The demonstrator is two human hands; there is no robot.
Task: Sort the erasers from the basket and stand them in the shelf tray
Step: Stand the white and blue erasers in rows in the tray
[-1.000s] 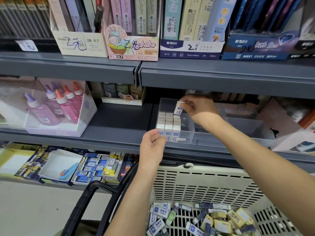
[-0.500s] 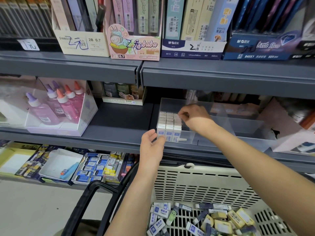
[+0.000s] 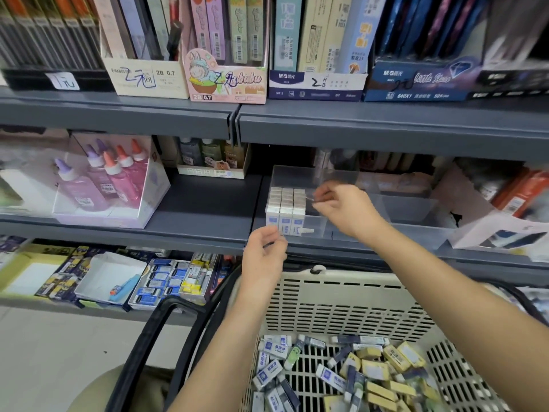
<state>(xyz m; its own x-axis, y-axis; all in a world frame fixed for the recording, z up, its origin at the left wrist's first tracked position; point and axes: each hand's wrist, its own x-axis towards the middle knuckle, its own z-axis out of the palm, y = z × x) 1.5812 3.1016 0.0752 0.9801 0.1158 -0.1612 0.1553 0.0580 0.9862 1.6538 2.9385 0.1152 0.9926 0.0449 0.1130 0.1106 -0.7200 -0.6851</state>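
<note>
Erasers (image 3: 285,208) stand packed three wide at the left end of the clear tray (image 3: 410,209), white tops up and blue sleeves showing through the front wall. The rest lie in a loose heap (image 3: 326,376) on the floor of the basket (image 3: 341,295) below, blue-sleeved ones mixed with yellow.

The right hand (image 3: 344,208) hovers inside the tray just beside the block, its fingers loosely bent with nothing between them. The left hand (image 3: 263,257) hangs at the tray's front lip with its fingers curled. Its palm faces away, so I cannot tell whether it holds anything.

These look like light, stiff little blocks in slick paper sleeves. I would pinch each across its narrow faces near the top and lower it upright against the row.

The tray is free to the right of the block. The upper shelf (image 3: 386,126) hangs low over it, so a hand has to come in from the front. The thin walls and a nudged row are the risks.
</note>
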